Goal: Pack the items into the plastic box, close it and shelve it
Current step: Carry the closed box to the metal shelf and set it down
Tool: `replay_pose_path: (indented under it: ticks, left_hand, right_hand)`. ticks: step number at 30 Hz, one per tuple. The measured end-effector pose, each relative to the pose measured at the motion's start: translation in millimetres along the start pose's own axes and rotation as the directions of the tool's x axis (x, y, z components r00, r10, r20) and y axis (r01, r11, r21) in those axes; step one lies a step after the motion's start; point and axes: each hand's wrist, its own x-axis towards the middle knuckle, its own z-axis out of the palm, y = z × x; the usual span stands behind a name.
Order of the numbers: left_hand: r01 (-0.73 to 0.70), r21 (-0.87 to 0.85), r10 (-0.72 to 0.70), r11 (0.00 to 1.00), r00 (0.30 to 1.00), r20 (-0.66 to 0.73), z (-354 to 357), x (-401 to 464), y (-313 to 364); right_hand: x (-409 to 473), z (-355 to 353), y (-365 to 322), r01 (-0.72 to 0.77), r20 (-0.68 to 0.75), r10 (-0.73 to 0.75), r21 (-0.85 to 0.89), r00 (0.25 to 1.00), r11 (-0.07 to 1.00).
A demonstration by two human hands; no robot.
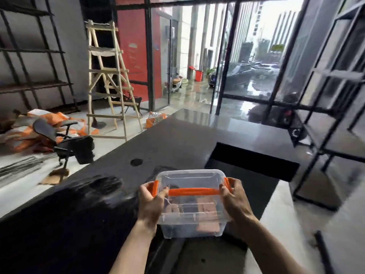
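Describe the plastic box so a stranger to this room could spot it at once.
Start at the long dark counter running down the middle of the room. At its near end, the left hand and right hand grip the plastic box by its sides. It is the only see-through container, with an orange handle across its lid.

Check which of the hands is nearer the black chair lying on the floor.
Left. The left hand grips the plastic box on the side facing the chair; the right hand grips the far side.
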Motion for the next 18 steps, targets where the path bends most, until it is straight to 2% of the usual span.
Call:
replay_pose_path:
  ticks: [4,9,18]
  left_hand:
    - [-0.017,0.040,0.009,0.999,0.982,0.189,87,-27,-17]
    - [-0.078,0.094,0.036,0.993,0.925,0.379,176,-78,-63]
    - [-0.062,0.126,-0.011,0.990,0.859,0.511,292,-175,-209]
  right_hand:
    - [-15,-85,42,-0.051,-0.181,0.050,0.002,0.982,0.999]
    - [-41,-175,107,-0.142,-0.344,0.154,0.062,0.926,0.988]
    - [-66,-277,292,-0.186,-0.405,0.254,0.201,0.878,0.962]
